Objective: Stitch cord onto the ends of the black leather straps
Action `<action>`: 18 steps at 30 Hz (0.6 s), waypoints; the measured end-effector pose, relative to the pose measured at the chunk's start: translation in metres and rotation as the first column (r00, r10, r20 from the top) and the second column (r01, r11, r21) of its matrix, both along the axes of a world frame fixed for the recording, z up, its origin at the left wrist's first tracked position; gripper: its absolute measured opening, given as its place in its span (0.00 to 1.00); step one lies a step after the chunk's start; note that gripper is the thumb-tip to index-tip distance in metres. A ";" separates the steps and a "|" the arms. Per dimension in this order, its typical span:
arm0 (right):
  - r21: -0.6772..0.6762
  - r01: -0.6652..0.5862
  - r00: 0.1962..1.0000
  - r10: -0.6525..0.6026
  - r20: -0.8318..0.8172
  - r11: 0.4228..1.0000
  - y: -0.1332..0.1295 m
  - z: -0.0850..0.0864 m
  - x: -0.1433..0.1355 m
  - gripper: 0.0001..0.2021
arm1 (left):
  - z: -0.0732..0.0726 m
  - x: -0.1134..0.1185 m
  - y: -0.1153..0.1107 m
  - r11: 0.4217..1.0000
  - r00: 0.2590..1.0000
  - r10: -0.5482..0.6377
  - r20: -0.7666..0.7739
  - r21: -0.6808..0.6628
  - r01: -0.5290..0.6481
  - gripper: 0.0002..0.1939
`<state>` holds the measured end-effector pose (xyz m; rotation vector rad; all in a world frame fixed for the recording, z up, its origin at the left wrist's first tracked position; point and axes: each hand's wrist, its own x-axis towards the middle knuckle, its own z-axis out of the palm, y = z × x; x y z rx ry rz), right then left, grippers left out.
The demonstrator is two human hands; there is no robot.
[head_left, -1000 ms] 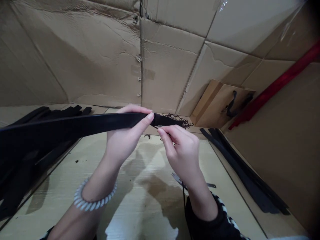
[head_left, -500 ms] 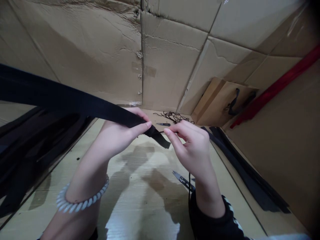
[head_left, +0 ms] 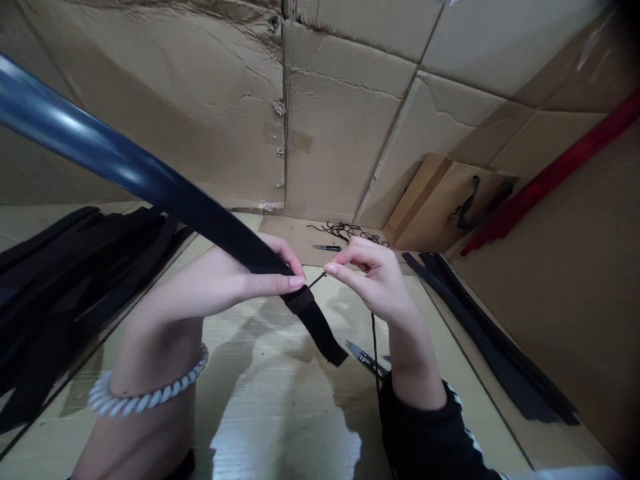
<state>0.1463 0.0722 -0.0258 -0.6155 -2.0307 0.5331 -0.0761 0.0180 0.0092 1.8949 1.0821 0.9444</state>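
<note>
My left hand (head_left: 265, 273) pinches a long dark strap (head_left: 200, 207) near its lower end, thumb on top. The strap slants from the upper left down to a loose tip over the table. Just below my left thumb, a brownish band (head_left: 300, 301) crosses the strap. From beside that band a thin dark cord (head_left: 317, 279) runs to my right hand (head_left: 373, 273), which grips it between thumb and forefinger. More of the cord hangs from under my right hand past the wrist. Thread snips (head_left: 364, 357) lie on the table by my right sleeve, partly hidden.
Dark straps (head_left: 100, 267) are piled at left; more straps (head_left: 490, 340) lie at right. Behind my right hand are a tangle of cords (head_left: 345, 231) and a small pair of snips (head_left: 327, 248). A paper bag (head_left: 440, 207) leans against the cardboard wall (head_left: 340, 133); a red strip (head_left: 550, 177) hangs right.
The strap has swung to a steeper slant, its tip lower and its upper part raised. The band now shows clearly below my left thumb. My right hand has shifted slightly left with the cord.
</note>
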 end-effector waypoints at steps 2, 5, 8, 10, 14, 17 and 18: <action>-0.049 -0.065 0.997 0.063 -0.035 0.997 0.001 0.000 -0.001 0.07 | 0.000 -0.002 0.001 0.999 0.998 -0.050 0.040 -0.018 0.051 0.01; -0.158 -0.179 0.978 0.158 -0.136 0.971 0.001 -0.001 -0.004 0.07 | -0.002 0.000 0.001 0.998 0.985 -0.064 0.162 -0.010 0.066 0.01; -0.318 -0.335 0.922 0.239 -0.306 0.887 0.000 -0.008 -0.016 0.08 | -0.007 0.008 -0.001 0.999 0.918 -0.037 0.395 -0.001 0.040 0.03; -0.439 -0.468 0.851 0.257 -0.458 0.767 -0.003 -0.016 -0.029 0.12 | -0.010 0.017 -0.002 1.000 0.816 0.002 0.577 -0.018 0.010 0.03; -0.574 -0.622 0.719 0.099 -0.688 0.532 -0.021 -0.022 -0.055 0.14 | -0.015 0.037 -0.002 0.995 0.574 0.080 0.815 -0.029 -0.096 0.03; -0.563 -0.582 0.710 0.029 -0.704 0.587 -0.038 -0.018 -0.064 0.11 | -0.018 0.051 0.001 0.970 0.492 0.129 0.861 -0.006 -0.244 0.04; -0.555 -0.539 0.729 0.020 -0.685 0.634 -0.043 -0.016 -0.064 0.10 | -0.019 0.054 0.003 0.957 0.486 0.147 0.861 0.002 -0.291 0.04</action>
